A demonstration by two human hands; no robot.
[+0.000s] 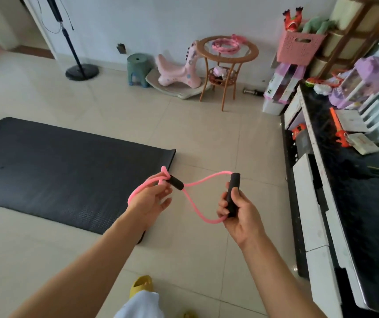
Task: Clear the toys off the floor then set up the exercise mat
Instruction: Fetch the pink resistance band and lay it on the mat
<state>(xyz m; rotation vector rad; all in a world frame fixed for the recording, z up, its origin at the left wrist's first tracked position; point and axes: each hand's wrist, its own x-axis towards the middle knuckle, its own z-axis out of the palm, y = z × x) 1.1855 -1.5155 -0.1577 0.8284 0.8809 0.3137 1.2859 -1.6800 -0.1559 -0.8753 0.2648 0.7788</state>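
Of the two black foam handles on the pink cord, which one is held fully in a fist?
The upright handle, gripped by the right hand. The other handle is only held at its end by the left hand.

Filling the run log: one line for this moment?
mat unrolled | left hand holds pink band | right hand grips handle

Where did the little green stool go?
The green stool stands on the floor by the far wall, near the top middle of the head view. The pink rocking toy is just right of it and the black stand base is to its left.
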